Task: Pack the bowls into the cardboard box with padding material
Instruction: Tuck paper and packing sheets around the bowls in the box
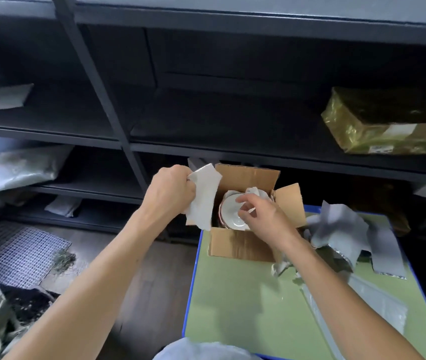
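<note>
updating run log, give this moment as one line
left hand grips paper | right hand at bowl | bowl in box | box on table

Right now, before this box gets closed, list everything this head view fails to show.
All from the head view:
1. Bowl count: only the top bowl shows; the cardboard box walls and the right hand hide anything beneath.
2. Right hand's grip: its fingers are blurred over the bowl, so what they hold is unclear.
3. Padding under the bowl: hidden by the bowl itself.
4. Label on the gold parcel: too small to read.
</note>
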A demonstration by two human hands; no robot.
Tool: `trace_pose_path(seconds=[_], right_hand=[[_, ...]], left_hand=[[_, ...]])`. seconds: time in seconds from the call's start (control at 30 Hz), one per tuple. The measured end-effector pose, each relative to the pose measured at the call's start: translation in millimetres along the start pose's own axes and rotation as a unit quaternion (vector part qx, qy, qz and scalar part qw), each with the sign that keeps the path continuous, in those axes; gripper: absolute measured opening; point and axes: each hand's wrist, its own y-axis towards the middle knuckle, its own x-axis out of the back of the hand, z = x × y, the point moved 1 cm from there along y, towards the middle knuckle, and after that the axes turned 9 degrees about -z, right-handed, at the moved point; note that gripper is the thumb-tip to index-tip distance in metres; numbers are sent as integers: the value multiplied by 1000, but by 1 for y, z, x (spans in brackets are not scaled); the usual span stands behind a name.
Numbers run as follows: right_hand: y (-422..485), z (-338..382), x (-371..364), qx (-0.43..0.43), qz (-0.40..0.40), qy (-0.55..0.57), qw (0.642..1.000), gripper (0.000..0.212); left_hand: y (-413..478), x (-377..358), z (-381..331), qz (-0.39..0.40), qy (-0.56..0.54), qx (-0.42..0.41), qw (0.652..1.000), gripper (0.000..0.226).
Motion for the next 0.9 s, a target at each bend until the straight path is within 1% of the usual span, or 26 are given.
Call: trace_pose_path(seconds=[0.1, 0.17, 0.23, 0.3, 0.37, 0.43, 0.5, 0.57, 0.7, 0.73, 0.8, 0.83, 0.9], right_hand=[[6, 5, -6, 10, -1, -8, 1000, 38], [13, 9, -7, -5, 4, 4, 1000, 44], [21, 15, -8, -29, 14, 32, 999, 45], [28, 20, -8, -39, 30, 46, 998, 44], [33, 23, -13, -37, 67, 43, 996, 42], [35, 23, -21, -25, 108, 26, 993, 42], [35, 17, -30, -8, 136, 16, 991, 48], [33, 11, -37, 1, 153, 21, 988, 51], [29, 2, -39, -16, 160, 43, 986, 44], [30, -1, -39, -16, 153, 45, 987, 43], [36, -8, -35, -16, 99, 33, 994, 36], [39, -10, -31, -24, 52, 28, 998, 32], [44, -12, -20, -36, -41, 40, 998, 26]], left_hand=[[13, -3, -14, 66, 44, -7, 997, 26], [19, -9, -23, 102, 73, -17, 992, 22], [24, -15, -31, 117, 96, -28, 988, 15], [27, -22, -36, 124, 102, -41, 986, 9], [31, -28, -40, 124, 103, -49, 986, 7], [35, -34, -42, 125, 101, -50, 986, 8], [40, -40, -42, 124, 109, -53, 985, 12], [45, -45, -42, 116, 127, -58, 983, 14], [52, -51, -44, 110, 153, -67, 980, 9], [53, -53, -46, 112, 157, -71, 979, 8], [50, -57, -50, 118, 162, -74, 977, 5], [47, -58, -51, 122, 162, -74, 976, 5], [44, -59, -54, 125, 161, -77, 976, 13]])
